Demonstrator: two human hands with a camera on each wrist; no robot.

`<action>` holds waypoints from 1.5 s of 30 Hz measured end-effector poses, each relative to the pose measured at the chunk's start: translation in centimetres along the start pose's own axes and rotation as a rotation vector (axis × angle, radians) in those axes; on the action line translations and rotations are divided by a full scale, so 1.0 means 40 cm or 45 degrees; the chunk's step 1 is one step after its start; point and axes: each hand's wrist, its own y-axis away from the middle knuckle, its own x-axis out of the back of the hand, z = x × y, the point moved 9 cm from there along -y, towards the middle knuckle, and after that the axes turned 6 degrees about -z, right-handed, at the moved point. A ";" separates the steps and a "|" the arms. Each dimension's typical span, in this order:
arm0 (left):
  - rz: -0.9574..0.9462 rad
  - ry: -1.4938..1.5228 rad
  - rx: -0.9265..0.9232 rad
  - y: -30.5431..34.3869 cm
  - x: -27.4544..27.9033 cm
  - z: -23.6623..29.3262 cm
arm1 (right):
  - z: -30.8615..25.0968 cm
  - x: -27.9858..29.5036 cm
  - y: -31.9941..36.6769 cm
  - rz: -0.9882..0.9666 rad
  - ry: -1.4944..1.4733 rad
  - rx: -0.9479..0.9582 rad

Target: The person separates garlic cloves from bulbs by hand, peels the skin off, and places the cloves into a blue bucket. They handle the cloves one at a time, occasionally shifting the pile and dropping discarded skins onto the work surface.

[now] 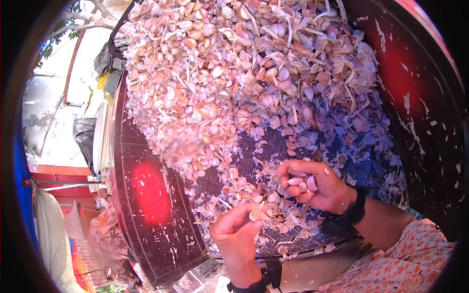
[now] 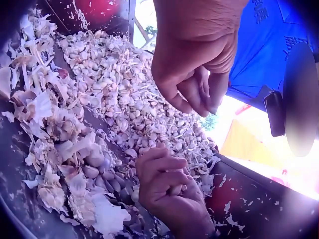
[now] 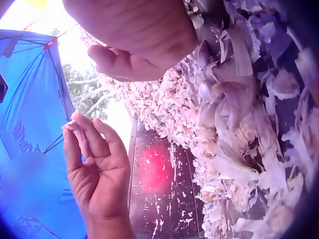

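Note:
My left hand [image 1: 234, 234] pinches a pale garlic clove [image 1: 257, 214] between thumb and fingertips, low in the head view. The right wrist view shows this left hand [image 3: 102, 174] upright, a small pale piece [image 3: 71, 125] at its fingertips. Just to the right, my right hand [image 1: 330, 191] is palm up, its fingers curled round several pinkish garlic cloves [image 1: 303, 184]. In the left wrist view the right hand [image 2: 172, 191] lies below the left hand [image 2: 197, 55], whose fingers hide what they pinch. Loose cloves and papery skins [image 1: 281, 215] lie beneath both hands.
A large heap of garlic cloves [image 1: 210, 73] with skins and stalks fills the far part of a dark metal bed. Its dark side panels [image 1: 151, 205] with red patches rise left and right. A blue canopy [image 3: 30, 124] stands behind.

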 end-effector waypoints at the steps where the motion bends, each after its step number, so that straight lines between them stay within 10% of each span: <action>1: -0.010 0.000 -0.037 0.006 -0.008 0.010 | 0.007 -0.001 -0.003 -0.039 0.012 -0.018; 14: 0.324 -1.087 -0.028 -0.151 0.155 -0.025 | 0.061 -0.037 0.001 -0.121 -0.027 -0.270; 21: 0.008 -2.202 0.139 -0.212 0.144 -0.115 | 0.051 -0.012 -0.007 -0.102 -0.066 -0.164; 34: -0.412 -2.330 0.180 -0.183 0.051 -0.133 | 0.032 -0.008 -0.010 -0.022 0.021 -0.091; 39: 0.071 -0.785 0.242 -0.110 0.060 -0.064 | 0.031 0.001 -0.012 -0.012 -0.025 -0.085; 45: -0.972 -0.844 -0.403 0.100 -0.260 0.197 | 0.030 -0.009 -0.010 -0.045 -0.024 -0.064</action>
